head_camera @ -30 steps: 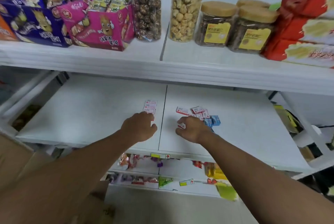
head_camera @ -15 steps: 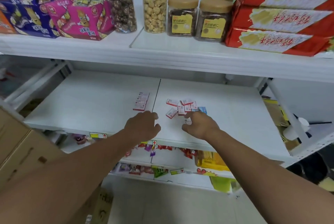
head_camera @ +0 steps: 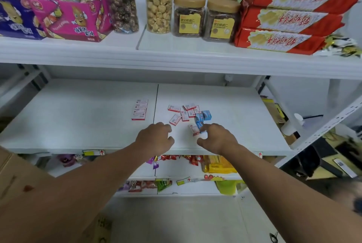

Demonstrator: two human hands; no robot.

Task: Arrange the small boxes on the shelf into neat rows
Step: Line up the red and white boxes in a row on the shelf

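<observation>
Your left hand [head_camera: 155,138] is hovering over the front of the white middle shelf [head_camera: 78,117], fingers loosely curled and holding nothing. Your right hand [head_camera: 217,138] is sitting just to its right, fingers curled, pinching a small white item at the fingertips [head_camera: 203,135]; what that item is cannot be told. A red-and-white small box [head_camera: 194,129] is standing just beside those fingertips. Behind both hands, a loose cluster of red-and-white small boxes [head_camera: 183,113] is lying scattered at mixed angles, with blue small boxes [head_camera: 203,116] touching its right side. Left of the shelf seam, a neat row of small boxes [head_camera: 140,109] is lying aligned, well apart from the cluster.
</observation>
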